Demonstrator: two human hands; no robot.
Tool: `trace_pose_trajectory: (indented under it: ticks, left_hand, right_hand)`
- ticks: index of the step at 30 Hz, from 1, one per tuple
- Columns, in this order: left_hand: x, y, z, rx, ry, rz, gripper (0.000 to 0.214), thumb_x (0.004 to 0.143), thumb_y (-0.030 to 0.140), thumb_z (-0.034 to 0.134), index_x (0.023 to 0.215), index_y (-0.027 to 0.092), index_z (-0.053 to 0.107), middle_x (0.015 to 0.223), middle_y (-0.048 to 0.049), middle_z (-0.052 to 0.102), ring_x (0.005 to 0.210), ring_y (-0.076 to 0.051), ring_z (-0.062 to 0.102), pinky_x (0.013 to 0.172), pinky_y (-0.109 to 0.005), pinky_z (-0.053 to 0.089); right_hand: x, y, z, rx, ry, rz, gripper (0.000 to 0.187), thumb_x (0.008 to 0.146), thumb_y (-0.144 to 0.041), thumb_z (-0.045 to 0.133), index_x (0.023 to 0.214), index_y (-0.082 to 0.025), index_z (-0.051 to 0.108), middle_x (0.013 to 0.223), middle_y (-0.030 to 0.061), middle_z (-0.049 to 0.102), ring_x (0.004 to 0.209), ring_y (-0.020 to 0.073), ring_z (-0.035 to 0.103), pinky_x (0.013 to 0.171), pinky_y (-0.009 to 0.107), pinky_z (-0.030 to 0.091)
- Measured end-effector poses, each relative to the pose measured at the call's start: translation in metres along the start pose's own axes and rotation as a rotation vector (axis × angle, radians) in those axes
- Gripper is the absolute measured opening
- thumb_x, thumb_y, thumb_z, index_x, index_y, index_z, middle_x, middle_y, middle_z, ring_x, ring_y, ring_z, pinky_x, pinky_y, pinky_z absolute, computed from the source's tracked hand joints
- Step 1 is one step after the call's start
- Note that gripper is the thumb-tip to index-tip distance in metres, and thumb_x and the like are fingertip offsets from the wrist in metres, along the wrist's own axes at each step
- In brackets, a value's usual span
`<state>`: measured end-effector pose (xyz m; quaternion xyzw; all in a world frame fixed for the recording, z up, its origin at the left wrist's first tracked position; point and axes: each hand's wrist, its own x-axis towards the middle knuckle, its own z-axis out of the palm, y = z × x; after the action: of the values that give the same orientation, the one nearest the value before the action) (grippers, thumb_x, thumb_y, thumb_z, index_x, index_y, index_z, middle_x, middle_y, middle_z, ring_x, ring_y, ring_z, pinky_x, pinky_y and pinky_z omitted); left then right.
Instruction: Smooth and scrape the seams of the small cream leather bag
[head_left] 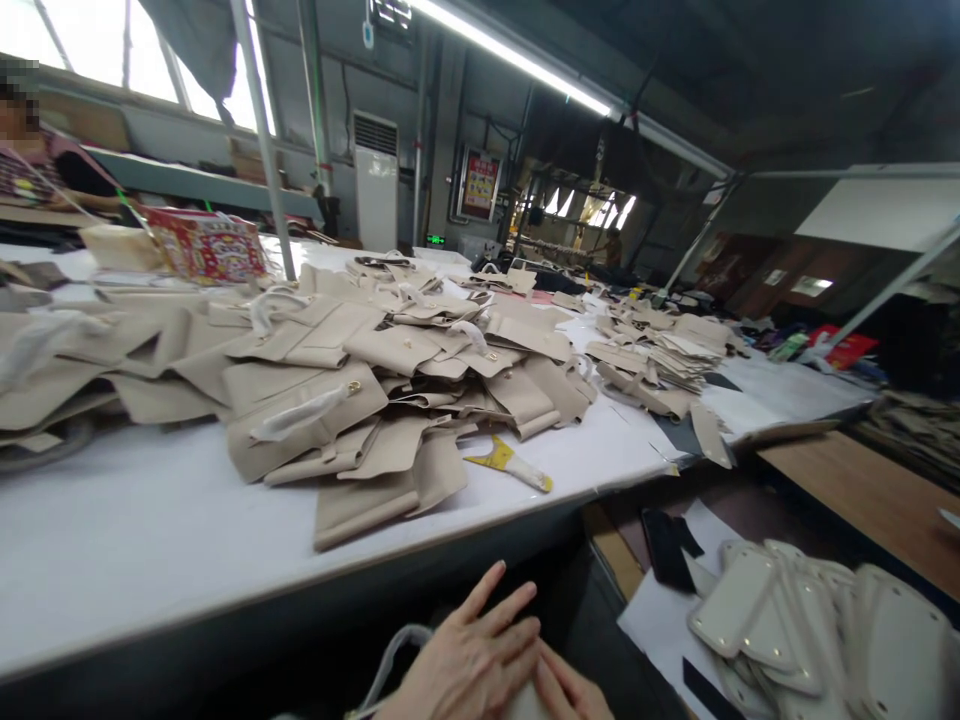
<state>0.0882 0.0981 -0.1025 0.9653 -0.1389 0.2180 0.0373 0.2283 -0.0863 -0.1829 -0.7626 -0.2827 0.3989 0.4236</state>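
Beige piece (528,704) is lying between outstretched left hand (469,655) and right hand (571,692), latter's grip unclear; panels (401,440) are crowding white table (150,540), lamp (517,55) glowing far.

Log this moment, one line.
left hand: over partly hidden beige piece; right hand: beside left hand; white table: heaped beige leather-like panels, yellow forked item

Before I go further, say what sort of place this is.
Probably a bag-making workshop: beige leather-like pieces, some with wrapped handles, are heaped on a white table, and rounded panels lie piled nearby.
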Motion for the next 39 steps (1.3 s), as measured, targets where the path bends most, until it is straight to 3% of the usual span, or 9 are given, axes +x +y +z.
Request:
trace_pose_trajectory:
  ticks: [4,7,11,15,19,25,30,35,39]
  left_hand:
    - [-0.011,0.012,-0.004,0.049,0.024,-0.026,0.026,0.101,0.026,0.045,0.117,0.023,0.064,0.122,0.006,0.069,0.138,-0.017,0.042,0.126,-0.041,0.005]
    - [-0.015,0.024,-0.009,0.061,0.049,-0.049,0.021,0.101,0.024,0.047,0.105,0.024,0.068,0.114,0.007,0.071,0.133,-0.017,0.048,0.126,-0.04,0.0]
    - [-0.015,0.038,-0.014,0.067,0.066,-0.051,0.015,0.099,0.028,0.053,0.102,0.025,0.068,0.103,0.0068,0.073,0.126,-0.016,0.053,0.126,-0.037,0.011]
    - [-0.012,0.047,-0.018,0.117,0.082,-0.045,0.015,0.098,0.031,0.055,0.103,0.026,0.068,0.107,0.0081,0.072,0.122,-0.017,0.054,0.123,-0.036,0.021]
    - [-0.006,0.055,-0.023,0.156,0.136,-0.053,0.014,0.098,0.029,0.055,0.103,0.024,0.067,0.104,0.0079,0.071,0.118,-0.015,0.055,0.124,-0.035,0.017]
    - [0.0,0.066,-0.023,0.119,0.088,-0.06,0.01,0.096,0.027,0.058,0.1,0.023,0.066,0.099,0.0051,0.071,0.117,-0.014,0.056,0.122,-0.034,0.026]
    - [0.0,0.073,-0.018,0.149,0.15,-0.042,0.012,0.097,0.027,0.056,0.103,0.024,0.066,0.096,0.0077,0.072,0.119,-0.015,0.056,0.123,-0.034,0.022]
    - [0.003,0.076,-0.024,0.134,0.203,-0.04,0.012,0.097,0.031,0.057,0.1,0.027,0.067,0.103,0.0117,0.072,0.121,-0.012,0.055,0.127,-0.035,0.006]
    - [-0.009,0.075,-0.036,0.09,0.2,-0.093,0.015,0.098,0.029,0.055,0.107,0.028,0.067,0.118,0.0099,0.07,0.131,-0.012,0.05,0.126,-0.037,0.0]
  right_hand:
    - [-0.005,-0.037,-0.01,-0.048,0.126,-0.151,0.066,0.084,-0.066,0.058,0.126,-0.016,0.067,0.127,0.0131,0.067,0.122,0.0315,0.061,0.102,0.036,0.052]
    - [-0.015,-0.084,-0.015,-0.228,0.215,-0.49,0.035,0.094,-0.039,0.057,0.123,-0.022,0.069,0.118,0.0101,0.072,0.107,0.0238,0.069,0.094,0.03,0.057]
    - [-0.026,-0.135,-0.019,-0.513,0.101,-1.025,0.037,0.094,-0.008,0.05,0.128,-0.018,0.06,0.106,0.009,0.073,0.096,0.0169,0.07,0.085,0.025,0.058]
    - [-0.031,-0.153,-0.021,-0.749,0.069,-1.222,0.03,0.092,-0.003,0.042,0.113,-0.012,0.062,0.09,0.0107,0.073,0.08,0.0189,0.069,0.075,0.029,0.059]
    - [-0.035,-0.153,-0.022,-0.792,0.057,-1.198,0.025,0.094,-0.006,0.041,0.103,-0.015,0.062,0.083,0.0081,0.07,0.076,0.0172,0.067,0.072,0.028,0.055]
    - [-0.039,-0.138,-0.024,-0.771,0.025,-1.154,0.022,0.093,-0.005,0.04,0.093,-0.016,0.059,0.075,0.0048,0.063,0.068,0.0167,0.058,0.065,0.028,0.047]
    - [-0.043,-0.134,-0.018,-0.628,0.166,-1.092,0.024,0.091,-0.007,0.042,0.077,-0.019,0.058,0.064,0.0007,0.057,0.058,0.0128,0.054,0.057,0.026,0.04]
    - [-0.041,-0.134,-0.018,-0.306,0.091,-0.605,0.016,0.087,-0.019,0.053,0.075,-0.02,0.063,0.067,-0.0003,0.062,0.062,0.0128,0.059,0.057,0.023,0.043]
    - [-0.022,-0.115,-0.028,-0.077,-0.012,-0.28,0.022,0.089,-0.032,0.051,0.073,-0.019,0.058,0.059,-0.0023,0.059,0.057,0.0138,0.056,0.058,0.025,0.043]
